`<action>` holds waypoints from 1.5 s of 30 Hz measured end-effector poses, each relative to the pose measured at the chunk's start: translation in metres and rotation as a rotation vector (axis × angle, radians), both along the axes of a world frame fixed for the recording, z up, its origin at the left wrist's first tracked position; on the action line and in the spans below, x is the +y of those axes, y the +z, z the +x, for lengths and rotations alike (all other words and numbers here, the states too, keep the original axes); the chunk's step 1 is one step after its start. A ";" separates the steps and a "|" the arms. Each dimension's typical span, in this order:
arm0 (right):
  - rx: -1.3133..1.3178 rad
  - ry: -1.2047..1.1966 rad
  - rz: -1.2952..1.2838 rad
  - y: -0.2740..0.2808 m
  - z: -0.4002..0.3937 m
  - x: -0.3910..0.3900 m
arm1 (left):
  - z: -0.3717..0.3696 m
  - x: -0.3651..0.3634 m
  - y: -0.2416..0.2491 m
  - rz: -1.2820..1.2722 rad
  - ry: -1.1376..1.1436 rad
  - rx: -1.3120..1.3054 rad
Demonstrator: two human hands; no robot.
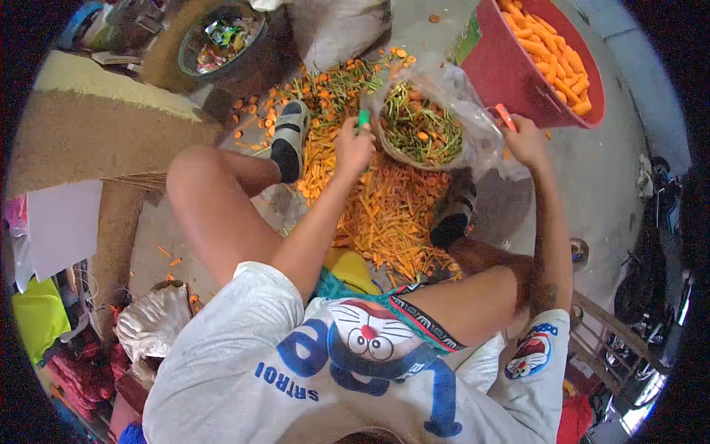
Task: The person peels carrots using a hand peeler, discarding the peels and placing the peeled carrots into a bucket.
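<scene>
My left hand (356, 146) is closed round a green-handled tool (363, 120), its upper end pointing away from me. To its right, between my feet, stands a clear plastic bag (477, 100) holding green stems and carrot trimmings (421, 126). My right hand (526, 140) is on the bag's far right side, just below the tub, its fingers closed on a short orange-red object (505, 116). I cannot tell exactly what that object is. Orange carrot peelings (396, 214) are heaped on the floor between my legs.
A red tub (497, 55) of peeled carrots (551, 55) stands tilted at the upper right. Carrot ends and green tops (325, 92) are strewn by my left shoe (290, 129). A dark basin (194, 48) with wrappers and a white sack (344, 33) stand at the back.
</scene>
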State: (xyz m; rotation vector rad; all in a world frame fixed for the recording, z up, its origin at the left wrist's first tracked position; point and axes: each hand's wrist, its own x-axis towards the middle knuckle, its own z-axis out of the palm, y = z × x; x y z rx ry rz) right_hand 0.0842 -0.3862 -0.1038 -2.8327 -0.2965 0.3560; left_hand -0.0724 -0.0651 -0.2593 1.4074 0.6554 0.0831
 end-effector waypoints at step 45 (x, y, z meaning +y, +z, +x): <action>0.685 -0.394 1.321 -0.051 0.112 0.050 | 0.184 -0.073 -0.008 0.596 -0.220 0.000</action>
